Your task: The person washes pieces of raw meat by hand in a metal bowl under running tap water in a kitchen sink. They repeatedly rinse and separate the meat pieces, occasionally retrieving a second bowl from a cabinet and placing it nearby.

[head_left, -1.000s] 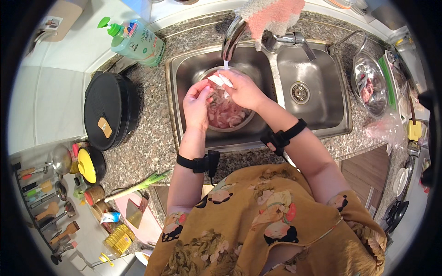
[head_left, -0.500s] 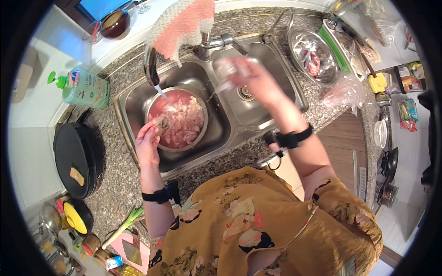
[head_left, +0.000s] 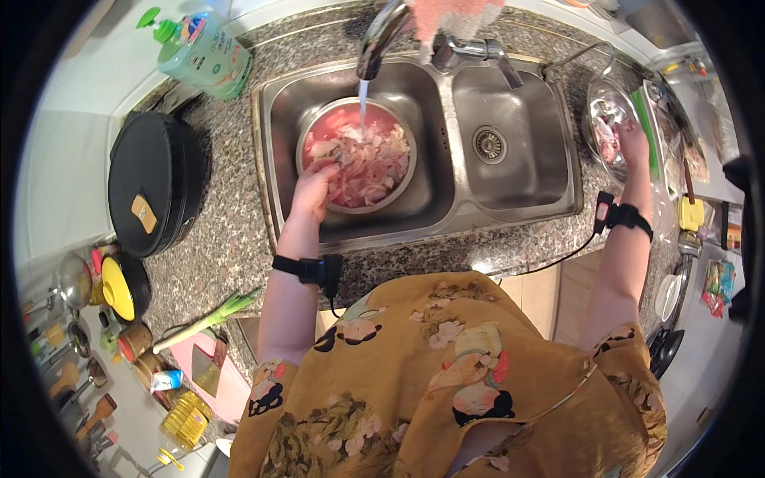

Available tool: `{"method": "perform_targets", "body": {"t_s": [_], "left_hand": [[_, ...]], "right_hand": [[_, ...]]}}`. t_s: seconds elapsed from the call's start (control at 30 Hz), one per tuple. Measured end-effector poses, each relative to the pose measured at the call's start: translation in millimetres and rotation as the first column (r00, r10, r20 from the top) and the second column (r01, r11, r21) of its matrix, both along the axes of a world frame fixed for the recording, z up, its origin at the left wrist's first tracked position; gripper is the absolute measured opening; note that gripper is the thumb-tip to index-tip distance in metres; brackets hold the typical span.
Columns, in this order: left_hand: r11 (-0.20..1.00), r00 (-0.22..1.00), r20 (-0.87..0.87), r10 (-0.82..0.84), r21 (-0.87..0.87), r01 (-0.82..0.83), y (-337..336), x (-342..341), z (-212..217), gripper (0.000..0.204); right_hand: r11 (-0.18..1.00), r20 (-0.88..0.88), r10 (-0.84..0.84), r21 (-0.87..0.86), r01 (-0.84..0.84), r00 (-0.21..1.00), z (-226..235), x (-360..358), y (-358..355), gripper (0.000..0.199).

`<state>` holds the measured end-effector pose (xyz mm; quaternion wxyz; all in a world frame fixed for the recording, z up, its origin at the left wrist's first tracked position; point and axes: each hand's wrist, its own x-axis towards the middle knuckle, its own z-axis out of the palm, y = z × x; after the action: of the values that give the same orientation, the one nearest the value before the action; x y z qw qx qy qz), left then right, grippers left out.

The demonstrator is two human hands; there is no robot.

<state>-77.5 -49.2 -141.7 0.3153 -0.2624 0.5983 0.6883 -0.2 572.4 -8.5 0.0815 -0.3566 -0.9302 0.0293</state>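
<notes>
Under the running faucet (head_left: 382,40), a round metal bowl (head_left: 413,163) stands in the left sink basin. It holds pinkish water and many pieces of raw meat (head_left: 370,171). At its left side my left hand (head_left: 312,190) is closed with its fingertips on a piece of meat, partly hidden by the fingers. Far to the right, my right hand (head_left: 635,147) reaches over a second metal bowl (head_left: 594,107) on the counter, which has some reddish meat in it. Its fingers are too small and covered to show whether they grip anything.
The right basin (head_left: 522,171) has a drain strainer. A green soap bottle (head_left: 203,56) and a black round appliance (head_left: 151,183) stand at the left. Near the front left lie a green onion (head_left: 209,320) and a pink cutting board (head_left: 231,382). A cloth (head_left: 458,16) hangs by the faucet.
My right hand has moved from above the right basin to the metal bowl on the right counter. My left hand stays at the bowl in the sink. The view has shifted.
</notes>
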Motion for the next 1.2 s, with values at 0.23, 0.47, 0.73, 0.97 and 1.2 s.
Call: {"method": "perform_targets", "body": {"t_s": [0.23, 0.47, 0.73, 0.97, 1.2], "left_hand": [[0.984, 0.992, 0.050, 0.118, 0.128, -0.123, -7, 1, -8, 0.030], [0.984, 0.987, 0.074, 0.141, 0.094, -0.148, -23, 5, 4, 0.045], [0.979, 0.992, 0.033, 0.123, 0.160, -0.126, 5, -2, 32, 0.040], [0.973, 0.987, -0.035, 0.156, 0.177, -0.148, 4, 9, 70, 0.035], [0.959, 0.966, 0.033, 0.257, 0.116, -0.259, -6, 10, 64, 0.029]], "right_hand": [[0.997, -0.152, -0.001, -0.077, -0.010, 0.988, -13, -44, -63, 0.056], [0.921, -0.423, -0.108, -0.384, -0.070, 0.900, 10, -22, -48, 0.032], [0.661, 0.024, 0.561, -0.615, -0.430, 0.828, -119, -99, -169, 0.031], [0.805, 0.306, 0.556, -0.431, -0.408, 0.773, -242, -139, -207, 0.030], [0.766, 0.280, 0.613, -0.439, -0.469, 0.739, -286, -149, -203, 0.014]]}}
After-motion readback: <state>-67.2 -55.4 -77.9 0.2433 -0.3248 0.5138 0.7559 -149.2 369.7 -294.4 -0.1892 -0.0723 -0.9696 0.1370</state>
